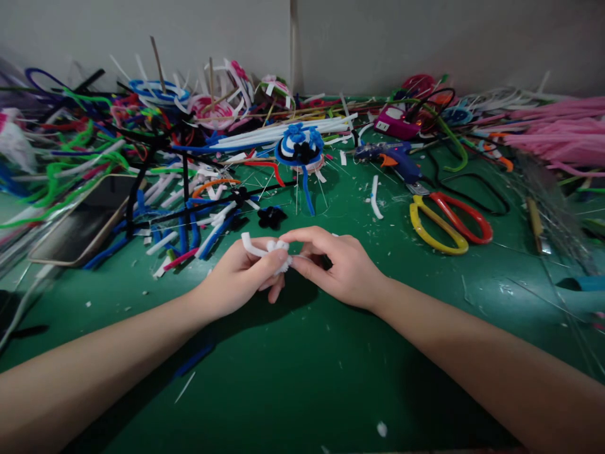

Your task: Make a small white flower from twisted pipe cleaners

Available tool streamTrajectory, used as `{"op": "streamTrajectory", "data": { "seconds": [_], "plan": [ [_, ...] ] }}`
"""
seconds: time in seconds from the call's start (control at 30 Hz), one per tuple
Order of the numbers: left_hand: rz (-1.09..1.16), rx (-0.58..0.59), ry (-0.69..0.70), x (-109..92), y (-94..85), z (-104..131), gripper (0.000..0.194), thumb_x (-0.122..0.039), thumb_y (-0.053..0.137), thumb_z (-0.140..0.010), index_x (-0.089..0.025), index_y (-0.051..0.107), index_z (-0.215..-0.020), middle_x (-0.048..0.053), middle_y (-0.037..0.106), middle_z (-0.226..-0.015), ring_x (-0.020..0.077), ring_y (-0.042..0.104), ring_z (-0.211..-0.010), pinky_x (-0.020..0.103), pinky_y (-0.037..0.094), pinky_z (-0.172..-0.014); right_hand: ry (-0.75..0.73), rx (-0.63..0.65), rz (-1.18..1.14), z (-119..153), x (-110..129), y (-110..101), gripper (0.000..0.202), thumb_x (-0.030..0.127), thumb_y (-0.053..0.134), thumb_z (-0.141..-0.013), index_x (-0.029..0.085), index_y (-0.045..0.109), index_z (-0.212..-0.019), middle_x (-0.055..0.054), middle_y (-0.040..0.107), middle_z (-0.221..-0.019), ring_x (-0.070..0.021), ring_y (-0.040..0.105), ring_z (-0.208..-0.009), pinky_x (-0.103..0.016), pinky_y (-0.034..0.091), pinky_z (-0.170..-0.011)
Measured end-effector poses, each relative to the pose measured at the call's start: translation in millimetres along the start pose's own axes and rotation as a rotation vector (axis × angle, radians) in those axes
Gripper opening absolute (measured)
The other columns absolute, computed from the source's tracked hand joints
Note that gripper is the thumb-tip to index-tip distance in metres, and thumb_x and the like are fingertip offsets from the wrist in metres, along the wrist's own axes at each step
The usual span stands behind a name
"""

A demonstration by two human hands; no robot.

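My left hand pinches a small white pipe-cleaner flower between thumb and fingers, a free white end curving up on its left. Thumb and forefinger of my right hand close on the flower's right edge. Both hands are held just over the green table. Beyond them lies a black pipe-cleaner flower. Farther back stands a small hat-like piece in blue, white and black, with a blue strip hanging from its front.
Yellow-and-red-handled scissors lie right of my hands, below a blue glue gun. A phone rests at left beside cut pipe-cleaner pieces. Pink pipe cleaners are heaped at far right. A grey wall closes the back.
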State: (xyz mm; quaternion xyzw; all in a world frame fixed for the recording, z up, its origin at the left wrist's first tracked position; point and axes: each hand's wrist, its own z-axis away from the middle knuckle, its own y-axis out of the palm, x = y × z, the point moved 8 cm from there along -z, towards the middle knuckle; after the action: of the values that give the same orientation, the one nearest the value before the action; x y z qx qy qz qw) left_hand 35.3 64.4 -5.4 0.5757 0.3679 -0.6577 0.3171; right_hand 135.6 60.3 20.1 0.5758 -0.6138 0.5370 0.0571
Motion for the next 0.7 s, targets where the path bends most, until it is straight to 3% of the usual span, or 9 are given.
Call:
{"op": "streamTrajectory", "data": {
  "seconds": [0.7],
  "plan": [
    [0.014,0.006,0.006,0.9,0.6,0.4,0.029,-0.024,0.04,-0.092,-0.019,0.045,-0.064,-0.009,0.036,-0.046,0.0106,0.055,-0.042,0.025,0.043,-0.05,0.013,-0.012,-0.005,0.4,0.0,-1.4,0.023,0.027,0.052,-0.091,0.017,0.056,-0.112,0.006,0.059,-0.062,-0.0063,0.053,-0.051,-0.017,0.038,-0.052]
  ]
}}
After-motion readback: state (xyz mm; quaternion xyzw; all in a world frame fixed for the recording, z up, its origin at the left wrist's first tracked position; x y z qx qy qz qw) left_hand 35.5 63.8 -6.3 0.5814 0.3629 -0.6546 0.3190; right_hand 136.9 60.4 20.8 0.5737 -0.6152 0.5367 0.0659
